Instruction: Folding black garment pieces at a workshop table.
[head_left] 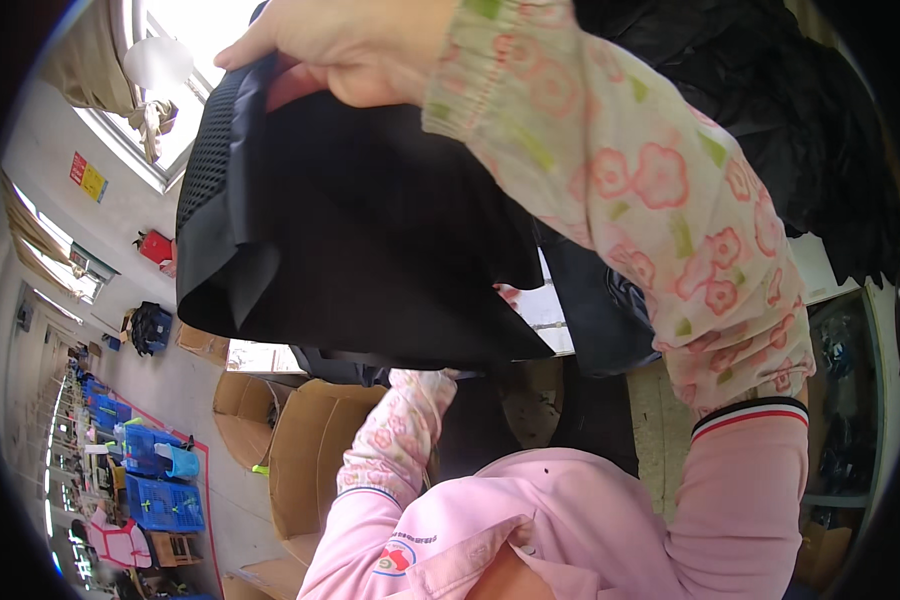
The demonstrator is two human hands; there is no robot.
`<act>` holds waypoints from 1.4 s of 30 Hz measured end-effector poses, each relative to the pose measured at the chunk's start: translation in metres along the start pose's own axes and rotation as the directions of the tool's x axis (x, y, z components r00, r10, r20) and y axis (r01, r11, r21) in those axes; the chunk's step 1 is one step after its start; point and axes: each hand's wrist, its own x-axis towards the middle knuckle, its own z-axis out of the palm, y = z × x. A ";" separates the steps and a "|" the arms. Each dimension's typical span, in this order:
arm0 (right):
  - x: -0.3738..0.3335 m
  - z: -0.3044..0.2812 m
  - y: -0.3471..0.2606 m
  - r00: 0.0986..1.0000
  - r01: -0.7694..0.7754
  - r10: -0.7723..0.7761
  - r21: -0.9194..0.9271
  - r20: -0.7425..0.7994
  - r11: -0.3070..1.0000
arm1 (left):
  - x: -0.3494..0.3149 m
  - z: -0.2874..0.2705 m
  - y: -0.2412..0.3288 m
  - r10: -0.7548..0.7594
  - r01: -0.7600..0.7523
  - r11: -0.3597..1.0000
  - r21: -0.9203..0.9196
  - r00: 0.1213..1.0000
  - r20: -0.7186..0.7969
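My right hand [355, 50] is raised at the top of the head view, its fingers closed on the upper edge of a black sheet of fabric [370, 230]. The sheet hangs down broad and curved, with a perforated mesh strip [210, 145] and a folded flap along its left side. My left forearm [400, 425], in a flowered sleeve cover, reaches up behind the sheet's lower edge. The sheet hides my left hand, so its fingers do not show. Another black piece [595, 300] lies just right of the sheet, below my right sleeve.
A heap of black material [760, 110] fills the upper right. Open cardboard boxes [315, 450] stand on the floor at my left. Farther left are blue plastic crates [165, 503], a person in pink [120, 540] and a window [170, 90]. A glass-fronted cabinet [840, 400] is at the right.
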 end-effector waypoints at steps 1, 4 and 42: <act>0.003 0.001 -0.001 1.000 0.000 0.000 -0.001 -0.004 1.000 | -0.005 0.010 0.004 -0.050 0.056 0.995 -0.081 0.996 0.069; 0.011 0.012 0.006 0.978 -0.205 0.206 -0.057 0.008 0.977 | -0.044 0.031 0.012 -0.088 0.088 0.996 -0.009 0.995 -0.039; -0.265 -0.164 0.280 0.800 -0.596 0.310 -0.619 -0.513 0.511 | -0.055 -0.095 0.034 0.266 -0.047 -0.482 0.875 0.944 0.197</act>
